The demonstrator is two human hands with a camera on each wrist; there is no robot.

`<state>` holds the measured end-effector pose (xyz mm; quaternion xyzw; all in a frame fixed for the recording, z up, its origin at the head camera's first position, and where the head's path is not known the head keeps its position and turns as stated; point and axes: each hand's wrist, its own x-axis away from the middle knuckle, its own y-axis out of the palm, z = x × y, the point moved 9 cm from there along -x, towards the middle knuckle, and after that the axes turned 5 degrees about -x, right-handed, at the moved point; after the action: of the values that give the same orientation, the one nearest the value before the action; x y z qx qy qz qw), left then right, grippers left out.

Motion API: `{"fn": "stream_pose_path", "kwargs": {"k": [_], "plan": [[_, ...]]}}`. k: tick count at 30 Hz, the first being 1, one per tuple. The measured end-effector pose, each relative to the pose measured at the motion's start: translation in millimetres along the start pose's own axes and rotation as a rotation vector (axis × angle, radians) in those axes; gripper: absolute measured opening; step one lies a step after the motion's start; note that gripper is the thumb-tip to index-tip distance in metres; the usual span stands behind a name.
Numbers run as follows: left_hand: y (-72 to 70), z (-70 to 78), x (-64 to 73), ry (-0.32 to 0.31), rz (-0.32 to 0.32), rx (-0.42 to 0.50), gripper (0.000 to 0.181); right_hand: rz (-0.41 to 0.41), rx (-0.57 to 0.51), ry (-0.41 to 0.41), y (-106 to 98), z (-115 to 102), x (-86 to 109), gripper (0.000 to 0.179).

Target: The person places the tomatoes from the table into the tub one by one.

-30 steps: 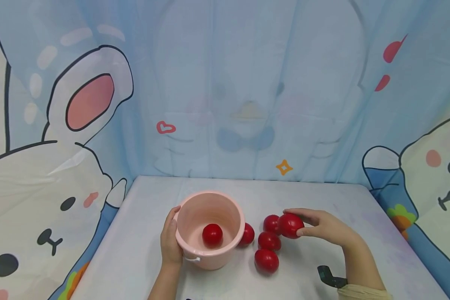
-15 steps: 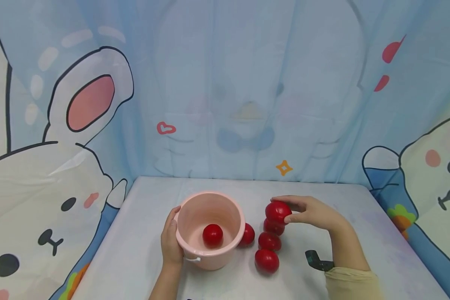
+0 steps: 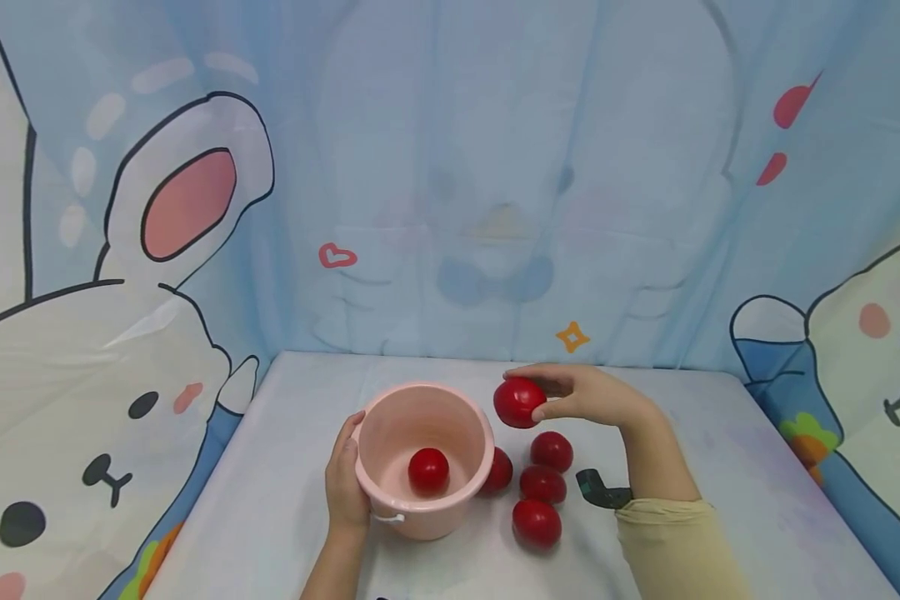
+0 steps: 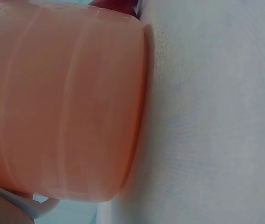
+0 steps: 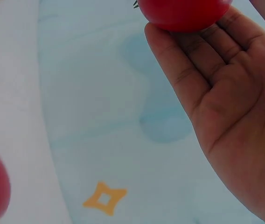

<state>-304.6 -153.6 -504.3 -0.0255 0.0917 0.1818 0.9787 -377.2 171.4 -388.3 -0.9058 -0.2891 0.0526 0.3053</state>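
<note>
In the head view my left hand (image 3: 347, 485) grips the left side of a pink bucket (image 3: 371, 492), fingertips at its rim. The bucket stands upright with one red tomato (image 3: 428, 472) inside. Its ribbed wall (image 4: 67, 102) fills much of the left wrist view. My right hand (image 3: 588, 395) pinches another tomato (image 3: 519, 402) between thumb and fingers, raised to the right of the bucket's rim. A bit of green stem shows on that held tomato (image 5: 184, 14) in the right wrist view.
Three tomatoes lie in a column right of the bucket: a far one (image 3: 551, 451), a middle one (image 3: 543, 484) and a near one (image 3: 536, 523). Another tomato (image 3: 498, 472) sits against the bucket's right side, partly hidden. A printed curtain (image 3: 435, 167) hangs behind the white table (image 3: 285, 450).
My right hand has carried its tomato left and away from me, from beside the column to near the bucket's rim. The left hand and bucket have stayed in place.
</note>
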Motion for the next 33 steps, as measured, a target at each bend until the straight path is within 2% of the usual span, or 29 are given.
{"fn": "stream_pose_path", "kwargs": {"k": [8,13,19,29,33], "plan": [[-0.9,-0.1,-0.2,0.000,0.007,-0.011,0.043,-0.045,0.010,0.019,10,-19,-22.6,0.058],[-2.0,1.3,0.6,-0.004,0.018,-0.032,0.048,-0.077,0.046,-0.009,17,-30,-33.9,0.058],[-1.8,1.3,-0.6,-0.004,0.015,-0.015,0.046,-0.113,0.075,-0.054,26,-46,-46.3,0.058],[0.4,-4.1,-1.6,-0.035,-0.009,0.005,0.042,-0.184,0.063,-0.055,45,-61,-67.5,0.057],[0.8,-3.5,-1.5,-0.028,-0.009,-0.006,0.041,-0.205,0.066,-0.064,53,-66,-75.9,0.056]]}}
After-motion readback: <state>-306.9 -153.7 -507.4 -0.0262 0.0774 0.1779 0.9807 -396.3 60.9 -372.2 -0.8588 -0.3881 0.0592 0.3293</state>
